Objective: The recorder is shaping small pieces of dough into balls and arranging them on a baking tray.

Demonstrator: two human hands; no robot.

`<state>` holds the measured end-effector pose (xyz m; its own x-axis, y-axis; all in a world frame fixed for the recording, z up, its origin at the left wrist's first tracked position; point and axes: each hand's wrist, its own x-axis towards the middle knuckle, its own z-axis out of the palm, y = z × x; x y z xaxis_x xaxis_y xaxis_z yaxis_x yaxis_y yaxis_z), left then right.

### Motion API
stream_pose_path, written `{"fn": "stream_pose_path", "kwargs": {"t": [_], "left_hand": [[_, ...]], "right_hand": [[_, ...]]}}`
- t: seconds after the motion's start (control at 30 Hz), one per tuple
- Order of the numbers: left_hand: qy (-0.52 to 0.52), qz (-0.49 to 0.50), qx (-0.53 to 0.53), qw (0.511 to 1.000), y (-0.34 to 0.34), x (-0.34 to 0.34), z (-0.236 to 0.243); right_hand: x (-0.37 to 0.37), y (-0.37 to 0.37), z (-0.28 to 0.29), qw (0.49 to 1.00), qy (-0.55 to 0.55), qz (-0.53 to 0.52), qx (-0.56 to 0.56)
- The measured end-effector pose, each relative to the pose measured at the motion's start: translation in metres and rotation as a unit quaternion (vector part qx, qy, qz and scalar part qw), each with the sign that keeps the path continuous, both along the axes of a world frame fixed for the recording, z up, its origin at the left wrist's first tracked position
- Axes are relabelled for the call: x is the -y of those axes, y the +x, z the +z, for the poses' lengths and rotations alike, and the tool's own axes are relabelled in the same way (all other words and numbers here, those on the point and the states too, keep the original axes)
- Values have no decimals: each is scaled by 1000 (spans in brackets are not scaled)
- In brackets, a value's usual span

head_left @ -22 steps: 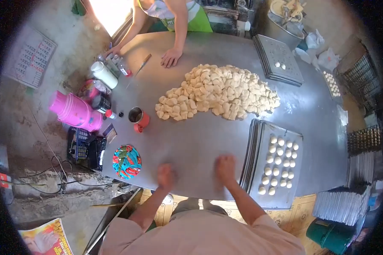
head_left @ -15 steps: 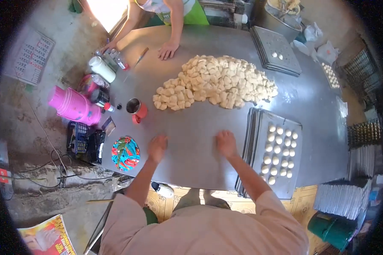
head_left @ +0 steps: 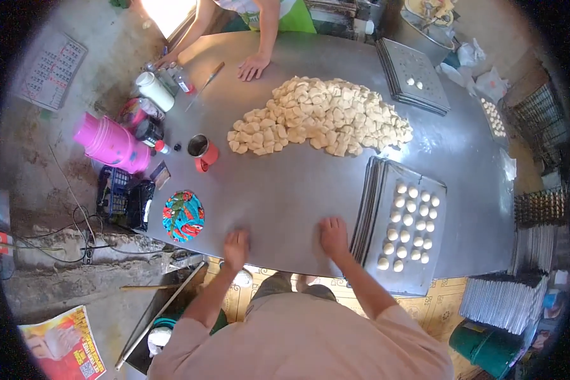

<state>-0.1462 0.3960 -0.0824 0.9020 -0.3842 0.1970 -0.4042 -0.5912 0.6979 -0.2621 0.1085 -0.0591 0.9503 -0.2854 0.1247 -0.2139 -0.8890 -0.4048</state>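
My left hand (head_left: 237, 249) rests low over the near edge of the metal table, its fingers curled downward and slightly blurred. My right hand (head_left: 333, 235) is cupped on the table in the same way, just left of the stacked trays. Whatever lies under either palm is hidden. Beyond both hands spreads a large heap of cut dough pieces (head_left: 323, 117). Round dough balls (head_left: 408, 221) stand in rows on the top baking tray (head_left: 389, 177) at the right.
A red mug (head_left: 202, 152), a colourful patterned cloth (head_left: 183, 216), pink buckets (head_left: 114, 144) and a white bottle (head_left: 155, 92) line the left side. A knife (head_left: 206, 83) lies farther back. Across the table, a co-worker's hand (head_left: 254, 66) presses on the surface. More trays (head_left: 411, 75) are stacked far right.
Both hands have come nearer to my body along the table, the left one more so. The view has shifted slightly. The co-worker's hand stays on the table.
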Motion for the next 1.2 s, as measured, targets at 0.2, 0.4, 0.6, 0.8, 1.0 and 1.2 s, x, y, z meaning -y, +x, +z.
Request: {"fn": "stream_pose_path", "kwargs": {"t": [0.2,0.4,0.6,0.8,1.0,1.2], "left_hand": [[225,-162,126,953,-3,54,29],[107,-173,155,967,50,13,60],[-3,-124,-37,992,-18,73,80],[-59,-298,44,952,-159,275,138],[-16,-355,138,924,-303,379,160],[16,-298,106,948,-318,380,146]], "right_hand": [[-26,16,-2,984,2,169,55],[13,39,-11,993,36,105,32],[41,-65,32,962,259,-22,86],[112,-226,122,906,290,-249,181],[201,-353,126,921,176,-295,186],[233,-410,88,950,155,-232,141]]}}
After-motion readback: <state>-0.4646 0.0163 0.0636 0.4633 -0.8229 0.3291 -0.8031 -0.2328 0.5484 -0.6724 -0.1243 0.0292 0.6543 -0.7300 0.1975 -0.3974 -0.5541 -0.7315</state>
